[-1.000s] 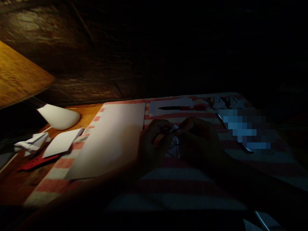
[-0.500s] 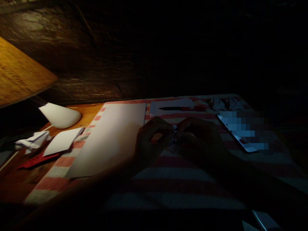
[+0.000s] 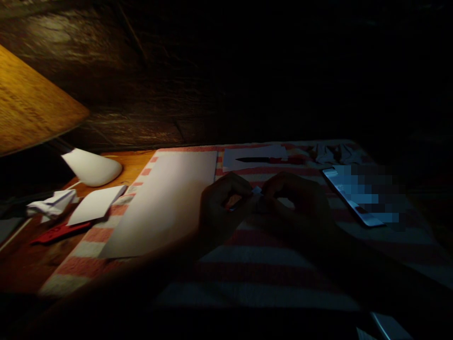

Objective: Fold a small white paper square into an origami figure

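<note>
Over the middle of the striped cloth (image 3: 247, 255), the two hands come together around a small folded paper (image 3: 256, 190). The left hand (image 3: 221, 198) is curled, with its thumb and fingers nearly closed in a ring, and their tips pinch the paper from the left side. The right hand (image 3: 300, 198) is bent in a similar manner and pinches it from the right side. Between the fingertips only a pale corner is visible, and this corner points upward, away from the person. Because of the weak light and the covering fingers, the long axis of the paper cannot be told with certainty.

To the left of the hands lies a large white sheet (image 3: 166, 203), its long axis running away from the person. Beyond the hands, a knife (image 3: 255, 160) lies with its blade on a smaller sheet (image 3: 230, 163); its tip points to the left and its red handle to the right. To the right of the right hand rests a device with a lit screen (image 3: 334, 182), placed diagonally.
</note>
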`<state>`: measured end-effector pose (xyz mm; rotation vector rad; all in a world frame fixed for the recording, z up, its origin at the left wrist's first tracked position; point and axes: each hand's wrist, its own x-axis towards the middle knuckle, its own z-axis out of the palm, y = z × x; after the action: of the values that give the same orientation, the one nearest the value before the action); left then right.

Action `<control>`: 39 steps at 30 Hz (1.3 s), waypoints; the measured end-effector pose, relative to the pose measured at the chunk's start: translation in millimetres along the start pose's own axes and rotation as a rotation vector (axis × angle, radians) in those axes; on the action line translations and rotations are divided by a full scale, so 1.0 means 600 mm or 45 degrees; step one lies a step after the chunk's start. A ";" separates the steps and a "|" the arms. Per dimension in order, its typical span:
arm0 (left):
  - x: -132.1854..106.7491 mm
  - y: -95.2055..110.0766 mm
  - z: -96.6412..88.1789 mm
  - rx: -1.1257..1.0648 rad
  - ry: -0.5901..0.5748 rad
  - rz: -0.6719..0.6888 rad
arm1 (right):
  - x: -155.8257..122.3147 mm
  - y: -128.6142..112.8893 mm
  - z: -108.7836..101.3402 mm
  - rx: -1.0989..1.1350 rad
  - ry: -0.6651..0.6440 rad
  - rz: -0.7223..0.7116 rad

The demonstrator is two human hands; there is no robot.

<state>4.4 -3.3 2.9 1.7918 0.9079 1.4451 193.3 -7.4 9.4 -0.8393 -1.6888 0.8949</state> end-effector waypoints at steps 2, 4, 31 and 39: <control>-0.001 0.002 0.001 -0.039 0.024 -0.029 | -0.001 0.000 0.001 0.040 0.008 -0.001; -0.001 0.004 0.003 -0.079 0.047 -0.053 | -0.003 0.000 0.003 0.083 0.022 0.026; -0.001 0.019 0.020 -0.254 0.237 -0.279 | -0.006 -0.009 0.014 0.302 0.083 0.129; 0.005 0.007 0.014 -0.200 0.066 -0.374 | -0.005 -0.001 0.017 0.350 0.136 0.257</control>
<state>13.3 -3.5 6.3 1.4451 1.0075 1.3388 184.2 -11.9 6.7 -0.8624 -1.3671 1.1690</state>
